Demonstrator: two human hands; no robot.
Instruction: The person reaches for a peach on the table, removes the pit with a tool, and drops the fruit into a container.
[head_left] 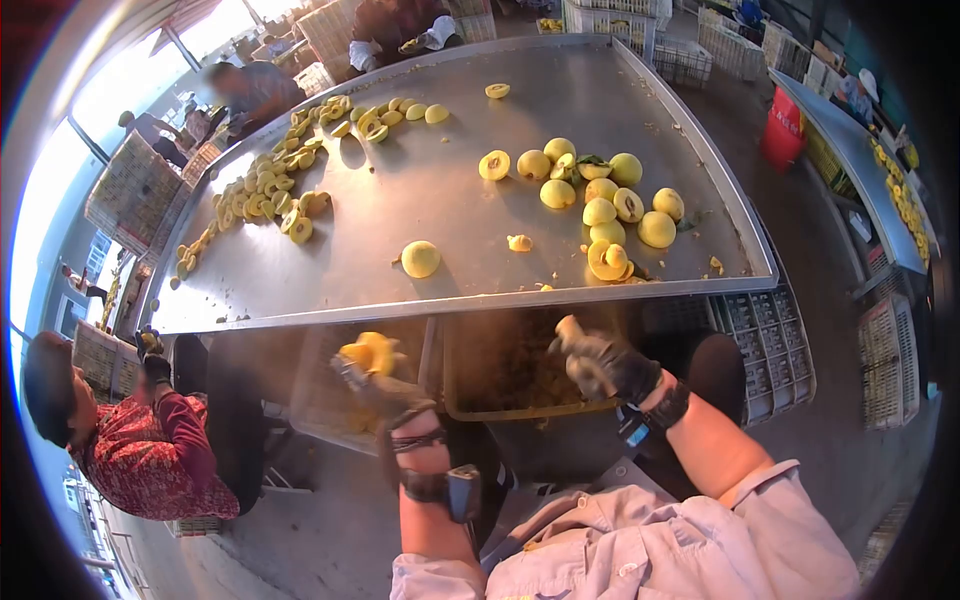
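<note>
My left hand (385, 388), in a dark glove, is closed around a yellow peach (370, 352) that looks cut, below the near edge of the metal table (510, 215). To the right, my gloved right hand (610, 365) has its fingers curled, with one pale fingertip pointing up; I cannot tell what it holds. Beneath and between both hands stands a crate (530, 410) with dark contents. On the table ahead lie several whole peaches (657, 229), and a lone peach (420, 259) sits near the front edge.
Many cut peach halves (265, 190) are heaped along the table's left side. A co-worker (150, 430) sits at my left, and others work at the far side. A grey plastic crate (765, 350) stands under the right corner. A red barrel (784, 130) is farther right.
</note>
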